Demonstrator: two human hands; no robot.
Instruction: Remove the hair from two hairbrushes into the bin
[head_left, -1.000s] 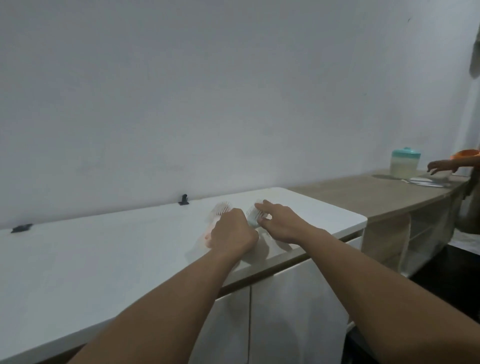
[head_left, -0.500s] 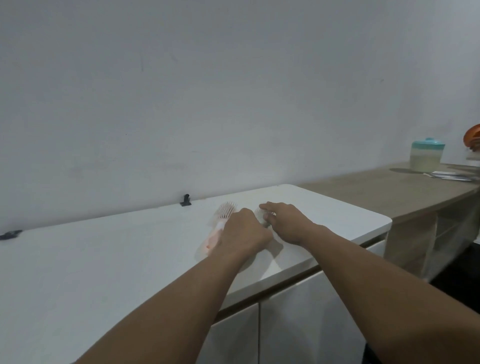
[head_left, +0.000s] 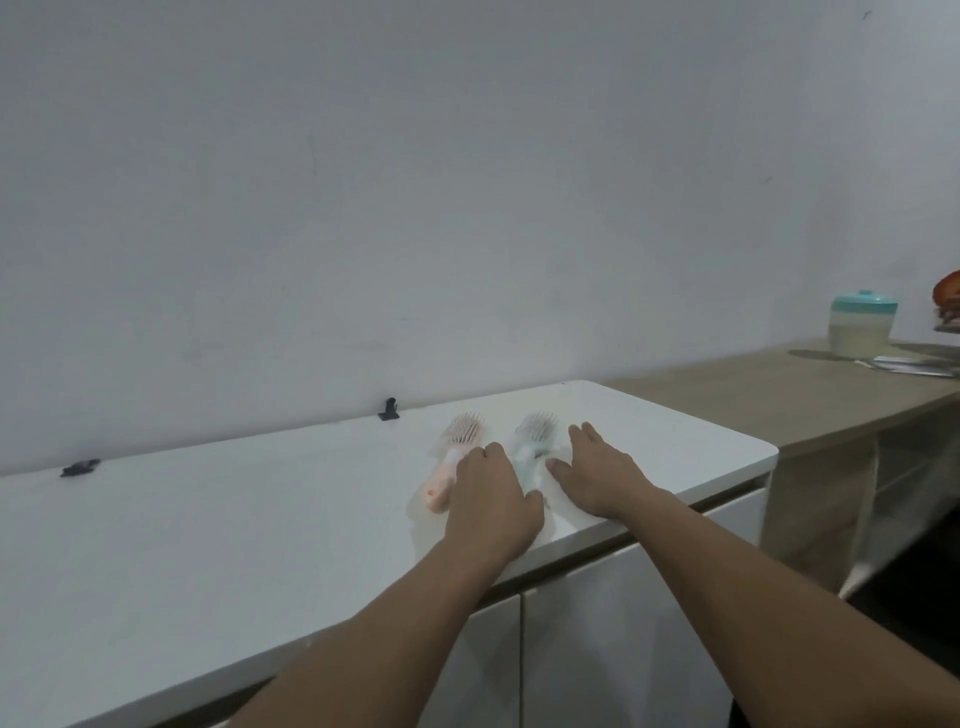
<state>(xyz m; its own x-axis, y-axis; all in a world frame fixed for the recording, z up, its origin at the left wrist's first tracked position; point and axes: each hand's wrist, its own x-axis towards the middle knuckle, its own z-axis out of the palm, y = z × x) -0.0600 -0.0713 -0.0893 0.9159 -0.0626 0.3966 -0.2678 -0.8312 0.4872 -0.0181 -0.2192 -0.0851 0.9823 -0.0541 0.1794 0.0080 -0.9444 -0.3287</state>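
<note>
Two hairbrushes lie side by side on the white counter (head_left: 208, 525), bristles up, heads toward the wall. The pink hairbrush (head_left: 457, 447) is on the left, the pale green hairbrush (head_left: 532, 434) on the right. My left hand (head_left: 493, 504) rests between them, covering the green brush's handle and touching the pink one's handle. My right hand (head_left: 597, 473) lies flat with fingers spread just right of the green brush, thumb near its handle. No bin is in view. Hair on the bristles is too faint to make out.
Two small black clips (head_left: 388, 409) (head_left: 79, 467) sit along the wall. To the right a lower wooden counter (head_left: 779, 395) carries a teal-lidded jar (head_left: 862, 325) and utensils (head_left: 914, 364). White cabinet doors (head_left: 597, 649) are below the counter edge.
My hands have drawn back and apart from the brush heads, uncovering both hairbrushes. The camera has swung a little left; the other person's hand at the far right is gone.
</note>
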